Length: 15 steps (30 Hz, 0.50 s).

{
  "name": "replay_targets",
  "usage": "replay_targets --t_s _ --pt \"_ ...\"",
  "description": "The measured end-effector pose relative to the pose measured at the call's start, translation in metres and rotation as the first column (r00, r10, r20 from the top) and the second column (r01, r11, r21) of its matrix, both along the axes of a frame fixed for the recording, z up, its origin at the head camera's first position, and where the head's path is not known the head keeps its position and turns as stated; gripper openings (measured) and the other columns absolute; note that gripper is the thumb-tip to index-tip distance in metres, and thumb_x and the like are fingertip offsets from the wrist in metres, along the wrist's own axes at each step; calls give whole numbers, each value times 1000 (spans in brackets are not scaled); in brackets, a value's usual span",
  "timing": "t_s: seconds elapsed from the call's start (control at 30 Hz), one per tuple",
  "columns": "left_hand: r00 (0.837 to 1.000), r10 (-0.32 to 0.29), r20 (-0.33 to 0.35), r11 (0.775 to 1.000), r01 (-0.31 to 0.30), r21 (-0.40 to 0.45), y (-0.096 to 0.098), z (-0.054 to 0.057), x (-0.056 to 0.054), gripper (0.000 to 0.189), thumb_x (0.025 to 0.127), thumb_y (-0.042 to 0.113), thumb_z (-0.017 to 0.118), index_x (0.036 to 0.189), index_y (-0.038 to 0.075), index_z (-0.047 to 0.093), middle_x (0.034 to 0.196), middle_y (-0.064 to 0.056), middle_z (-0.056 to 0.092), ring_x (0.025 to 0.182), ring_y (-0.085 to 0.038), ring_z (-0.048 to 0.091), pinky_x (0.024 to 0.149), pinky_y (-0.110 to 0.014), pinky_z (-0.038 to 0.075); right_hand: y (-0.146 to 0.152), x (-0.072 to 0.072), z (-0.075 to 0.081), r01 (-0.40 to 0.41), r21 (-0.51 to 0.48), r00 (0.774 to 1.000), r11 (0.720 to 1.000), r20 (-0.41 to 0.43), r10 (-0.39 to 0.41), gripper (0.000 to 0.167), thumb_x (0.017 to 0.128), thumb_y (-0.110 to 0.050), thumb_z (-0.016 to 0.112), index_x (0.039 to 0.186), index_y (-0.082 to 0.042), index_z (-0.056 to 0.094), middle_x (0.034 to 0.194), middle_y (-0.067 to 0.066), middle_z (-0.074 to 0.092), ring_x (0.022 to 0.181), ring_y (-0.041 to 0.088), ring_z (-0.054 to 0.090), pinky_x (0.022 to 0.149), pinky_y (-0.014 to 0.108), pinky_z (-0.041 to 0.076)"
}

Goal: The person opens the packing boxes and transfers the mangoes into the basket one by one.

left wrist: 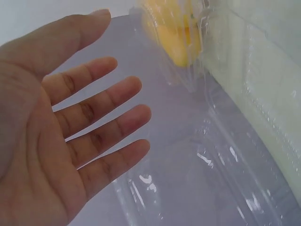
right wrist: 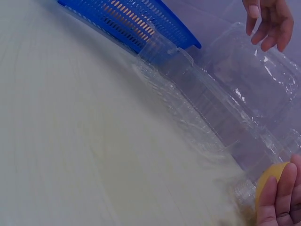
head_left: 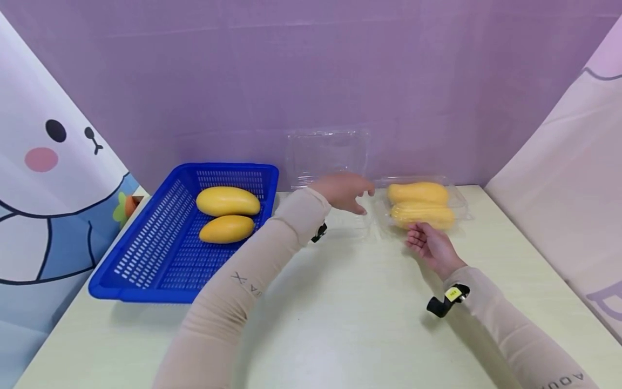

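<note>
Two yellow mangoes (head_left: 419, 193) lie one behind the other in a clear plastic clamshell box (head_left: 459, 204), seen through its plastic. My right hand (head_left: 432, 249) is at the front edge of that box, its fingers (right wrist: 284, 193) beside the front mango in the right wrist view. To the left stands a second clear clamshell box (head_left: 328, 153) with its lid raised against the backdrop and no fruit in it. Over this box reaches my left hand (head_left: 342, 192). Its fingers are spread apart in the left wrist view, with nothing in the palm (left wrist: 42, 117).
A blue plastic basket (head_left: 146, 296) stands at the left of the pale table (head_left: 340, 329), holding two more mangoes (head_left: 227, 201). A purple cloth backdrop (head_left: 320, 70) rises behind the boxes. Printed cloths hang at both sides.
</note>
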<state>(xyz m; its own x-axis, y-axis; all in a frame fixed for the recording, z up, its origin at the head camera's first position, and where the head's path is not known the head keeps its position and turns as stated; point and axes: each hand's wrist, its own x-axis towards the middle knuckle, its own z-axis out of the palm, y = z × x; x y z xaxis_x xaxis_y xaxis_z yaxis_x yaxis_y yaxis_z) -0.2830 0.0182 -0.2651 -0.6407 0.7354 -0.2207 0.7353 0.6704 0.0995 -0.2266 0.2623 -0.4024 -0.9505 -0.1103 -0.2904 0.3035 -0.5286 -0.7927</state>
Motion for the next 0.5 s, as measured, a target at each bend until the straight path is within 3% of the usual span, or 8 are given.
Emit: replay_targets --t_s 0.2,0.5 --pt "1000 0 -3 1000 0 19 12 -8 -3 46 88 34 65 128 16 51 123 0 58 109 -15 55 91 -30 44 1 -2 -1 0 15 1000 1000 10 0 37 101 -15 38 78 -7 66 72 1 64 65 10 60 69 23 54" --pt "997 -51 -62 999 51 7 31 -25 -8 45 88 33 66 127 14 54 122 2 59 105 -13 55 89 -27 45 6 -3 -5 -6 44 1000 999 25 5 39 101 -16 38 77 -7 67 70 0 63 65 10 61 68 21 54"
